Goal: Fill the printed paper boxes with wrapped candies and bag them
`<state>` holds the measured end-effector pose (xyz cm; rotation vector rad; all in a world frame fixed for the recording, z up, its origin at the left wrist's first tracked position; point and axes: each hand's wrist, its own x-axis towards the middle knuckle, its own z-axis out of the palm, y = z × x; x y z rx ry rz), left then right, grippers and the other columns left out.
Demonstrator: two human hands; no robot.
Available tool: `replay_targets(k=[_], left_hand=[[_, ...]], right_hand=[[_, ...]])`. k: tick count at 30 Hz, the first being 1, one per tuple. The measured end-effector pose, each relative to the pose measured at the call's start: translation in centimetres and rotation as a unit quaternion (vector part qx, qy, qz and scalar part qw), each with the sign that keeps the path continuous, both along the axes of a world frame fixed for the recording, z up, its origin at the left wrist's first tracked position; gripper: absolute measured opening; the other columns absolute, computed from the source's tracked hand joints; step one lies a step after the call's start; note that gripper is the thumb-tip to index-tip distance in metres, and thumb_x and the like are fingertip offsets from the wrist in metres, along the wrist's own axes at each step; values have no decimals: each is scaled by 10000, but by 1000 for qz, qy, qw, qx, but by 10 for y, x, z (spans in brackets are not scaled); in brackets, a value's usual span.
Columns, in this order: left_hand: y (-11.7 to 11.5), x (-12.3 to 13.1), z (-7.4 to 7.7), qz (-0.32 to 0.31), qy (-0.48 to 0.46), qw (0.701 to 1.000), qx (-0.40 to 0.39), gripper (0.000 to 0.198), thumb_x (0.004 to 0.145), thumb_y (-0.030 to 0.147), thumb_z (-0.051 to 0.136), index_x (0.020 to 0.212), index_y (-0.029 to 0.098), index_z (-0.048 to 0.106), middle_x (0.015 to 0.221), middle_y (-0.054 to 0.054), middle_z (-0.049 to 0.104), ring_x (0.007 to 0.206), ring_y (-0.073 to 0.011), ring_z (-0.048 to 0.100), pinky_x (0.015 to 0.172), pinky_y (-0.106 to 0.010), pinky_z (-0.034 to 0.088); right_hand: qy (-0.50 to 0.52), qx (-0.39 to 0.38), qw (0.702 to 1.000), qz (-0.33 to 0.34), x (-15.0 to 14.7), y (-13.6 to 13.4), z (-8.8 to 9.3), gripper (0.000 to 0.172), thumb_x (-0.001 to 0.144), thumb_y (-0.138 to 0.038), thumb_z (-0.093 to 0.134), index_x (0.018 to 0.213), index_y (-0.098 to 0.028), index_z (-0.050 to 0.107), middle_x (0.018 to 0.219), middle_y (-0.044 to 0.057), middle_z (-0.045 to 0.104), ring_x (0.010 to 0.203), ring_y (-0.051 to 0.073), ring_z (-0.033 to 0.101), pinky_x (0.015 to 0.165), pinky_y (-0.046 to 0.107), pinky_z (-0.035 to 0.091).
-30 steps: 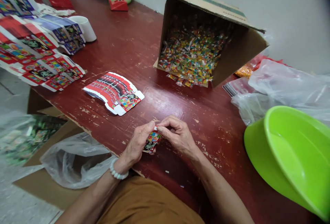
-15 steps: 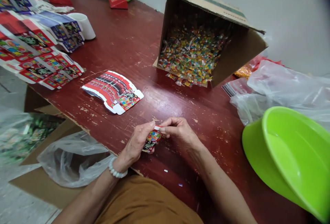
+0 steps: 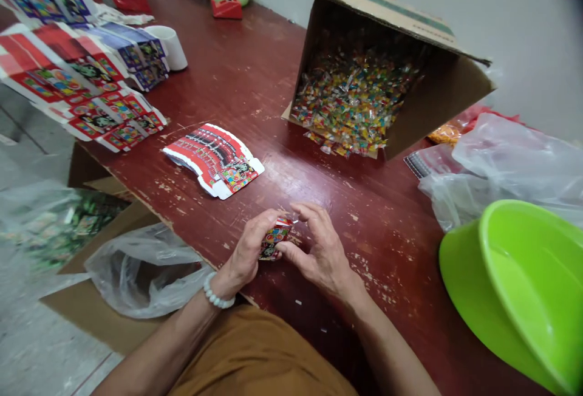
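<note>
L. hand (image 3: 246, 249) was closed round a small red cardboard box w/ multicolour print (image 3: 274, 239), held nr the front edge of the dark-red wooden worktop (image 3: 237, 74); R. hand (image 3: 324, 256) was half spread, thumb at the box's side, fingers bent & apart from thumb; fanned red-&-white printed card blanks (image 3: 212, 156) lay twd worktop's L. edge; open brown cardboard carton (image 3: 437, 104) w/ small wrapped multicoloured pieces (image 3: 350, 101) stood nr back edge

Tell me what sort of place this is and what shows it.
Probably a small packing workshop: an open carton holds many small wrapped pieces, likely candies; banded bundles of printed boxes lie on the worn table; and the left hand holds a small printed box.
</note>
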<state>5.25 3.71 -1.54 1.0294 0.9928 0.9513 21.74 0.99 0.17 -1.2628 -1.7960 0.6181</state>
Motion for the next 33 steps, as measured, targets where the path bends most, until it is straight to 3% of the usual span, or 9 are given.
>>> replay_targets(k=[2,8,13,17,20,24,27,30,33], left_hand=[[-2,-3,-2,-22,-7,999,38,311,919,414,534,951,163,716,933,-48,720,868,-216,631,788,-306,509],[-9,-15,0,-92,-64,992,64,330,925,406,564,1078,160,721,1000,-55,737,905,-223,641,804,-307,494],[-17,-20,6,-117,-99,986,59,317,888,406,606,1043,171,753,1068,-55,742,997,-245,651,863,-309,490],[-26,-18,13,-97,-147,982,-64,386,872,501,617,997,163,758,929,-50,756,824,-211,673,739,-297,515],[-32,-17,21,-30,-158,978,-132,388,828,522,672,924,154,753,839,-42,758,773,-198,674,710,-289,515],[-41,-20,34,-30,-174,979,-107,419,758,547,746,875,145,754,898,-68,778,945,-247,686,839,-322,513],[-52,-24,39,-44,-168,980,-96,468,752,600,734,851,143,756,885,-84,782,950,-271,691,816,-336,519],[-64,-30,40,-31,-164,982,-85,482,746,618,729,824,143,744,777,-72,761,817,-240,697,732,-309,520],[-76,-38,42,-49,-154,984,-78,543,758,680,677,804,141,718,639,-48,699,586,-177,633,566,-271,485]], right_hand=[[11,-16,1000,17,-5,0,3,526,879,-382,719,1362,-266,545,1301,120,602,1222,265,559,1067,478,442],[162,-133,974,83,-11,3,12,254,882,-443,712,1067,-271,740,1139,62,659,1095,203,635,976,377,503],[157,-152,968,120,-8,4,22,180,844,-411,758,945,-264,769,1060,39,645,989,171,644,893,334,528],[92,-85,988,95,-10,-5,23,90,873,-308,732,938,-253,759,999,39,646,953,175,644,868,340,531],[20,8,998,58,-17,-17,25,181,893,-242,692,1069,-255,731,1083,74,678,1016,210,644,895,380,526],[-61,126,990,31,-32,-37,29,265,909,-183,651,1163,-251,684,1120,83,733,989,229,656,893,414,508],[-96,162,982,20,-43,-50,29,254,925,-172,631,1161,-246,687,1128,80,750,972,237,665,875,425,493],[-76,163,984,22,-48,-59,28,235,936,-200,625,1157,-238,695,1142,89,746,1007,246,664,890,429,488],[24,113,993,38,-47,-67,31,215,940,-281,641,1142,-236,698,1115,83,736,975,212,679,862,376,522]])
